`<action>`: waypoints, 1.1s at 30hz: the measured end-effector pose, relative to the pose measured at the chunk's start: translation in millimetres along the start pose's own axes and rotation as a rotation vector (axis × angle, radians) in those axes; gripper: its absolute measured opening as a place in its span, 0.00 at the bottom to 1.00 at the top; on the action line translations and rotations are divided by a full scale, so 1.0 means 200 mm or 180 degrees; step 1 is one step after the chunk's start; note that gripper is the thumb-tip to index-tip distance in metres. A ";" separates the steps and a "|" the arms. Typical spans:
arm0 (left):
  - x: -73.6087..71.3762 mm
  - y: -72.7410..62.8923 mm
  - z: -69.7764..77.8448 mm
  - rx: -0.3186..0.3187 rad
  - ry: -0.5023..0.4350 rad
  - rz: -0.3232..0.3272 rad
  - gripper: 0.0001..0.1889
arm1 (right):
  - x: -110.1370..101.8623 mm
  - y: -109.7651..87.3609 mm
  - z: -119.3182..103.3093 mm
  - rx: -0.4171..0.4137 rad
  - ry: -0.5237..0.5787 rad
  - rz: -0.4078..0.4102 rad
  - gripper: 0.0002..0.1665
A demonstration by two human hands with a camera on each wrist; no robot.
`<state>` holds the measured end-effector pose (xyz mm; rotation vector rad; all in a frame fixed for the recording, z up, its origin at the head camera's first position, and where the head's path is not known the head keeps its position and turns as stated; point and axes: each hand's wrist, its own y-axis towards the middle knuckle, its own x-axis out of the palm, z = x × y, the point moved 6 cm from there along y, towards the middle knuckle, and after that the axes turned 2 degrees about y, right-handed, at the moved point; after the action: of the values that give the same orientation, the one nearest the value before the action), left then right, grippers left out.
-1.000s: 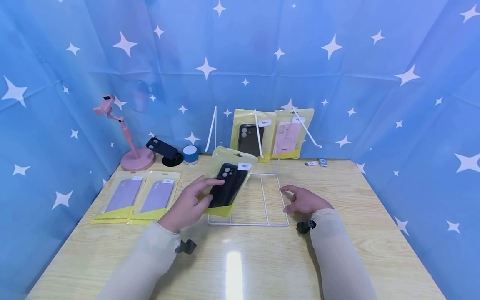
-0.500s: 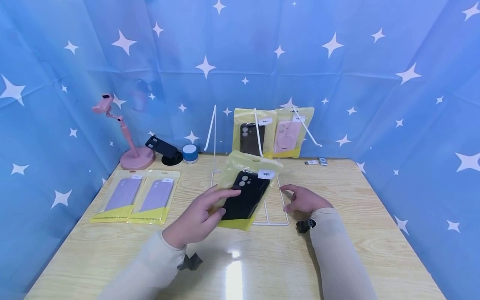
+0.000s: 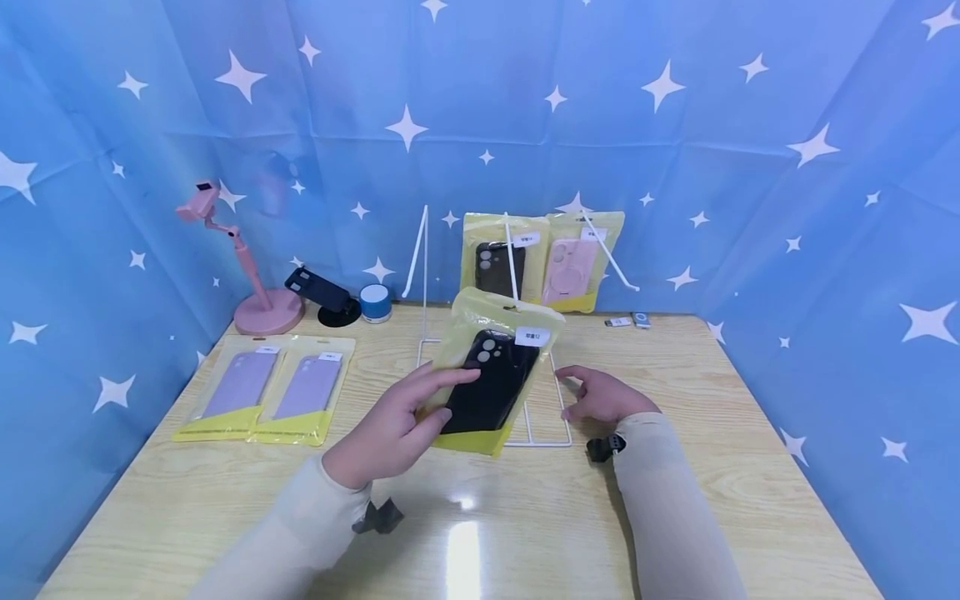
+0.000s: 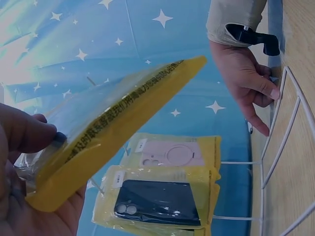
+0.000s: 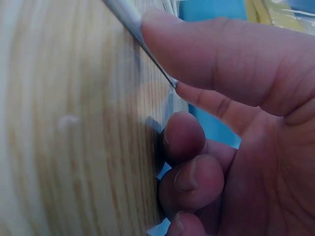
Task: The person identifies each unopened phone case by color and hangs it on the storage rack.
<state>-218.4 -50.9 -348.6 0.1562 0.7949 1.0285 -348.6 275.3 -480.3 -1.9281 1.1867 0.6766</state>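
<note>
The left hand [image 3: 390, 432] pinches the black packet [image 3: 491, 383] at its lower left side; the packet extends to the hand's right, aloft, long axis tilted, top leaning rightward. The right hand [image 3: 609, 395], farther off, touches the rack [image 3: 540, 444]. Beyond hang dark [image 3: 495, 268] and pink packets [image 3: 567, 271].

The flat plastic pouch [image 3: 459, 333] I hold is pale translucent yellow with a solid yellow lower band [image 3: 468, 442]; its black rectangular phone case [image 3: 491, 392] carries a white sticker [image 3: 532, 337] with dark print. Two matching plastic pouches [image 3: 288, 432] show lilac phone cases [image 3: 308, 387]. I see a smoky dark phone case [image 3: 497, 271] and a pink, ring-patterned phone case [image 3: 567, 271] farther back. The wire rack [image 3: 547, 444] is white, my cloth sleeves [image 3: 303, 525] pale beige, the round-based stand [image 3: 270, 314] pink, the small cylinder [image 3: 376, 305] blue with a white top. White four-pointed stars [image 3: 407, 127] dot the blue curtain [image 3: 487, 75]; brown grain streaks my pale wooden table [image 3: 772, 525].
</note>
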 end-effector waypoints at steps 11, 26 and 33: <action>0.03 0.08 -0.10 -0.0185 -0.0168 0.0077 0.31 | 0.01 0.01 0.01 0.0011 0.0027 -0.0032 0.48; 0.07 0.23 -0.29 -0.0616 -0.0589 0.0451 0.31 | 0.01 0.00 0.00 0.0054 0.0123 -0.0029 0.49; 0.07 0.33 -0.38 -0.0724 -0.0650 0.0652 0.30 | 0.01 0.00 0.00 0.0065 0.0126 -0.0046 0.48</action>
<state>-311.6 -21.6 -380.0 0.1470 0.4788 1.2666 -348.0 274.9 -482.0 -1.9394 1.1982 0.6190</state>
